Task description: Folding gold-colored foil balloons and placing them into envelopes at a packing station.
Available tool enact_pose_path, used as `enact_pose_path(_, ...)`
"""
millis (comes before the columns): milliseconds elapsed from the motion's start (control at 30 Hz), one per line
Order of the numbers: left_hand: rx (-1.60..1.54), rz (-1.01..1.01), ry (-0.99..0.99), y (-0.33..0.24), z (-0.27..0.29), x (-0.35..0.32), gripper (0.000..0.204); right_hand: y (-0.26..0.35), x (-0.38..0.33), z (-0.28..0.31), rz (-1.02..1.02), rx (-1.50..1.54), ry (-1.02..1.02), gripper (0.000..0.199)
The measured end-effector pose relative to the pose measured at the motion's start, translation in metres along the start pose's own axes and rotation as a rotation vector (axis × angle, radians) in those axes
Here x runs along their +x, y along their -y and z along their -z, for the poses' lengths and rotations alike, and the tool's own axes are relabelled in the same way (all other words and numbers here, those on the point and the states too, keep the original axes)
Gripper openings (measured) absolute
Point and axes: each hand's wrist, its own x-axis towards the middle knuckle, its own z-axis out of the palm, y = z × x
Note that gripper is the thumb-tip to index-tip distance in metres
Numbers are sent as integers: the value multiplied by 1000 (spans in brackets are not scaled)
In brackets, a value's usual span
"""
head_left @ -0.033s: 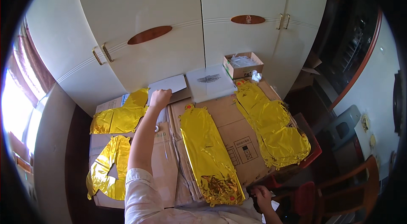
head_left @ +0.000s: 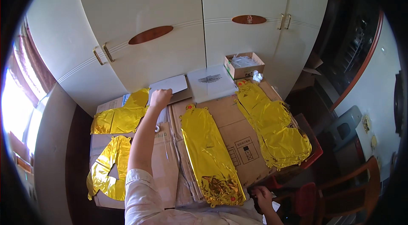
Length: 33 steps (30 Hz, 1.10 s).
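Several flat, uninflated gold foil balloons lie on flattened cardboard. A long straight foil balloon is in the middle, with a red dot near each end. A wider curved foil balloon lies to its right. On the left are an angled foil balloon and one with a triangular opening, a foil balloon. My left hand is closed at the near edge of a white-topped sheet; anything inside the fingers is hidden. Low at the right, my right hand curls by a dark object I cannot identify.
An open carton of clear plastic pieces stands at the back, beside a translucent plastic packet and a crumpled white wad. White cupboards rise behind. A wooden chair stands at the right.
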Motion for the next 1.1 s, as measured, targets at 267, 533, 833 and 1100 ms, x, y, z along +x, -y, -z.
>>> enact_pose_path(267, -29, -32, -127, 3, 41, -19, 22, 21, 8, 8, 122, 56, 121, 15)
enact_pose_path(533, 81, -567, -577, -127, 141, -109, 16, 135, 35, -11, 291, 193, 339, 32)
enact_pose_path(833, -194, -663, -217, -209, 113, -191, 23, 195, 130, -106, 99, 118, 571, 60)
enact_pose_path(1100, -280, -331, 151, -159, 56, -178, 54, 179, 166, -113, 285, -278, 561, 62)
